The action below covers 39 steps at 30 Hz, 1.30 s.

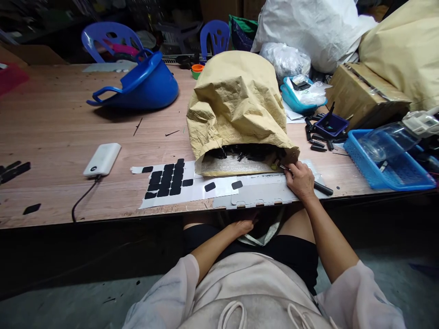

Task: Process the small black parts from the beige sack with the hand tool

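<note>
My right hand (301, 181) is at the right corner of a tan paper sack (236, 100), its fingers pinched around a small dark stick-like part (284, 167) at the sack's mouth. The sack lies on its side, opening towards me, with dark pieces (252, 151) inside. A black rod (323, 188) lies on the table by my right wrist. Below the table edge, over my lap, is my left hand (244, 227); its fingers look closed, and shadow hides what is in them. Grey card strips (264, 192) lie along the edge, beside a white sheet (195, 192) bearing black rounded pads (166, 179).
A white power bank (102, 160) with a cable and a tipped blue basin (147, 84) are on the left. To the right are a blue basket (391, 183), a small purple tray (331, 125) among black parts, a teal basket (297, 103) and a cardboard box (360, 93).
</note>
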Each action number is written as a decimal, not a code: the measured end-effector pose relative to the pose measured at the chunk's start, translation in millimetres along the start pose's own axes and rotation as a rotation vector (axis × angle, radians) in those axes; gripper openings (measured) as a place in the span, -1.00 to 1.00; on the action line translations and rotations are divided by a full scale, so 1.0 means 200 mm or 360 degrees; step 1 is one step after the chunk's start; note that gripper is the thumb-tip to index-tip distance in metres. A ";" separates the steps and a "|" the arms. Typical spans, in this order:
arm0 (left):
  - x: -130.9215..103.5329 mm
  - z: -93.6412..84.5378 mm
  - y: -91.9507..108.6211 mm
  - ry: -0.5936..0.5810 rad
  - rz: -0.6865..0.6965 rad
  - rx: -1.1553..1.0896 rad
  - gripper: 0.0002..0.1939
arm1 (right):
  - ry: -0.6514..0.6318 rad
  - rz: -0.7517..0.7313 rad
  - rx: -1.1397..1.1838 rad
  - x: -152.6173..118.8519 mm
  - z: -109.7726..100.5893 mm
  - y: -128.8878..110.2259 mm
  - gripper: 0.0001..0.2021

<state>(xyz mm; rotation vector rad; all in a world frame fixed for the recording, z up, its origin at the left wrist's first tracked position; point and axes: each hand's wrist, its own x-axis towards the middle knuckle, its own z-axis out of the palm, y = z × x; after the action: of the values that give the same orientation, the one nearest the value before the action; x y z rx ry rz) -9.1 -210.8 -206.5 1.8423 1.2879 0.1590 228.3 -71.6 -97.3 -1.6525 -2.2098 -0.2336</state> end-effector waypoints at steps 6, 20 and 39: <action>-0.06 -0.09 0.16 -0.0366 0.0195 -0.0117 -0.45 | 0.0008 0.0015 0.0042 0.00 -0.01 -0.01 -0.75; 0.41 -0.91 0.37 0.1167 0.0008 -0.0104 -0.81 | 0.0023 0.0028 0.0072 0.01 0.01 -0.01 -0.78; 0.16 -0.68 0.31 0.0876 0.0234 0.0329 -0.82 | 0.0007 0.0029 0.0040 0.01 0.01 0.00 -0.77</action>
<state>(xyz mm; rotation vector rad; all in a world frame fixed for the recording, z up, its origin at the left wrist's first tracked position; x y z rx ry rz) -23.9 -112.2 -89.3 2.1593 1.5795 0.6728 228.1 -69.7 -99.0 -1.6566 -2.1842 -0.2034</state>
